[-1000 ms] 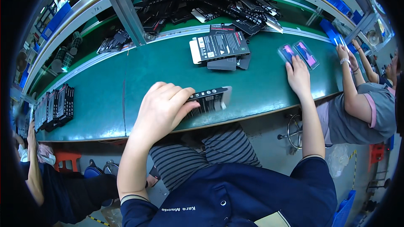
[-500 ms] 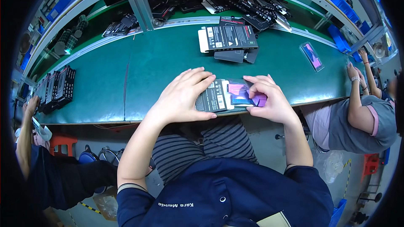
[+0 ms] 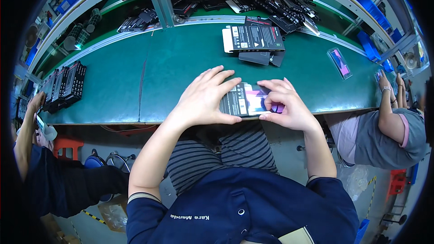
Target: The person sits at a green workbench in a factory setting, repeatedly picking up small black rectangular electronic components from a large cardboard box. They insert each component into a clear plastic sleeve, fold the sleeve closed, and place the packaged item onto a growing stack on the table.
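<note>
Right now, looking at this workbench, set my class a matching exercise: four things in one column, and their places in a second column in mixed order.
Things:
1. left hand
2. purple blister pack
3. stack of black trays
4. flat black cartons

Places:
A. far left of the green bench
B. alone on the bench, far right
C. back middle of the bench, below the shelf
D. pressing on the card at the front edge

Pairs: 1-D, 2-B, 3-A, 4-C
</note>
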`<move>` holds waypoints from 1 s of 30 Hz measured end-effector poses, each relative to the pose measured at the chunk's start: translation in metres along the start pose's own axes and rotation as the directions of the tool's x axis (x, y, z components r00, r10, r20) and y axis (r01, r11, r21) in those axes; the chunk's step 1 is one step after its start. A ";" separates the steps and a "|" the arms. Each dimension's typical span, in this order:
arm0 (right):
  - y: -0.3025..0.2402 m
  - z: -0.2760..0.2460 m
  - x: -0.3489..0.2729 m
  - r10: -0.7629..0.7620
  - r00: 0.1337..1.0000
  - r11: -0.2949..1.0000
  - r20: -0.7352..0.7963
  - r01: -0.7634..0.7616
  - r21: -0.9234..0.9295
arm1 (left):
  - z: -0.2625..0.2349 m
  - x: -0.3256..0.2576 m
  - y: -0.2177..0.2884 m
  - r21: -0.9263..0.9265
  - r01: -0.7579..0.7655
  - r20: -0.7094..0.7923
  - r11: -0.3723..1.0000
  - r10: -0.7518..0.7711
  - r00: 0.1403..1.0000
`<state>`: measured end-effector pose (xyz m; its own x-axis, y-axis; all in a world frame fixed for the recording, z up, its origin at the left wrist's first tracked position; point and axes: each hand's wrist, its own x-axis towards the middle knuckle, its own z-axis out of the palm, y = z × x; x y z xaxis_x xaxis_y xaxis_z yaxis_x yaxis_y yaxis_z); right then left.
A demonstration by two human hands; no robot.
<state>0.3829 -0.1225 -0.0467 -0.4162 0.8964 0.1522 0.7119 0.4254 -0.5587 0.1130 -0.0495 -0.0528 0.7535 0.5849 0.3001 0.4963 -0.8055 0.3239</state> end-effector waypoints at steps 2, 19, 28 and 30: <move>-0.008 0.005 0.004 -0.009 1.000 0.996 -0.012 0.010 0.090 | 0.003 0.003 0.005 -0.027 0.012 -0.006 1.000 -0.013 1.000; -0.087 0.039 0.057 0.354 0.862 0.218 -0.363 0.301 0.928 | 0.034 0.009 0.042 -0.540 -0.174 -0.750 0.824 -0.377 0.543; -0.079 0.057 0.058 0.097 0.737 0.558 -0.669 0.516 0.650 | 0.002 0.002 0.057 -0.798 -0.388 -0.588 0.460 -0.460 0.665; -0.091 0.060 0.062 0.183 0.725 0.419 -0.664 0.553 0.720 | -0.003 -0.001 0.062 -0.838 -0.350 -0.536 0.419 -0.510 0.672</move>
<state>0.2585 -0.1131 -0.0354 0.2040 0.8102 0.5495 -0.3390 0.5850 -0.7368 0.1416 -0.0998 -0.0300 0.0222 0.8554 0.5175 -0.4170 -0.4625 0.7824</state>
